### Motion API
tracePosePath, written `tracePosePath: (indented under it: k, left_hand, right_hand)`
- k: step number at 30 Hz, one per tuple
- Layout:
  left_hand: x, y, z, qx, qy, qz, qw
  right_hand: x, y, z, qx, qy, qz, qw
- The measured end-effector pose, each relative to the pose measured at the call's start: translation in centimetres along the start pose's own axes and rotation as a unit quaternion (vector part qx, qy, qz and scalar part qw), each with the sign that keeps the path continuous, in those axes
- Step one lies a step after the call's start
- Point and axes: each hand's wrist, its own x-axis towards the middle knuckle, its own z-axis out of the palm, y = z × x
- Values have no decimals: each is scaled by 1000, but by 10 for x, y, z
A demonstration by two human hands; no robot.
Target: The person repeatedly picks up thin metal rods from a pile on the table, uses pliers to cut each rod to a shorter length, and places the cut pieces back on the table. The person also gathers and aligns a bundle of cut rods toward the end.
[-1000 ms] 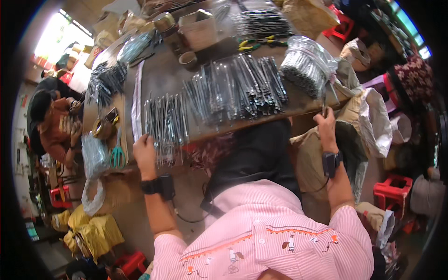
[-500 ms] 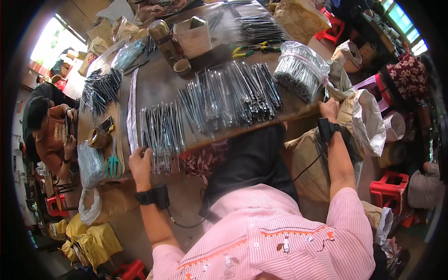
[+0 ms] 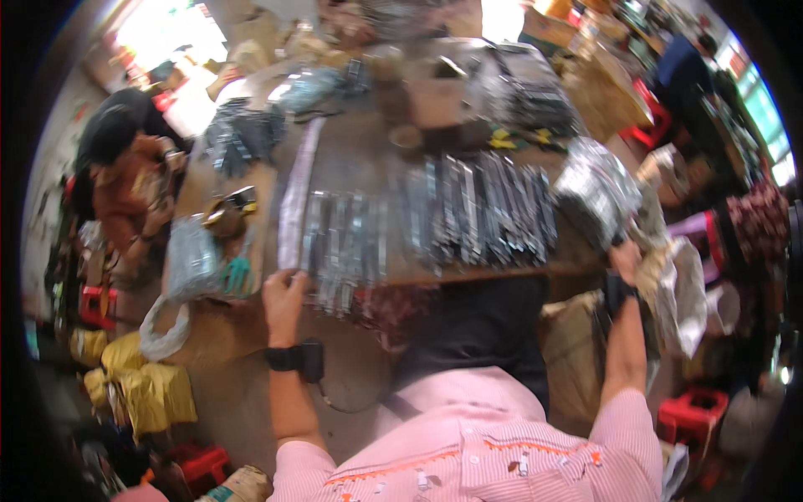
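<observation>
My left hand is at the table's near edge, its fingers curled at the lower end of a long whitish strip. Blur hides whether the strip is between them. Just right of this hand lies a row of thin metallic-looking strips, their ends jutting past the edge. A larger row of similar dark and silvery strips spreads beside it. At the right corner, my right hand is closed below a plastic-wrapped bundle; what its fingers grip, if anything, is smeared by motion.
A pale container and a round cup stand farther back, near yellow-handled pliers. Teal scissors and a clear-wrapped bundle lie left. A person sits beyond. A red stool stands at right.
The whole view has swung, so the table and its things sit farther right in the picture, and the picture is blurred. Both hands stay near the same spots at the table edge.
</observation>
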Motion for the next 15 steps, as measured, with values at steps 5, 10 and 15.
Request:
tracePosePath:
  k: [5,10,15]
  left_hand:
    - [3,-26,-8,-7,23,-19,1000]
    - [14,-48,7,1,14,-4,1000]
    - [21,-45,26,-50,-45,-88,994]
  right_hand:
    - [-9,-5,-36,277,133,-49,950]
    - [-86,-116,-88,298,198,-240,902]
    - [-183,-228,-110,267,50,-567,778]
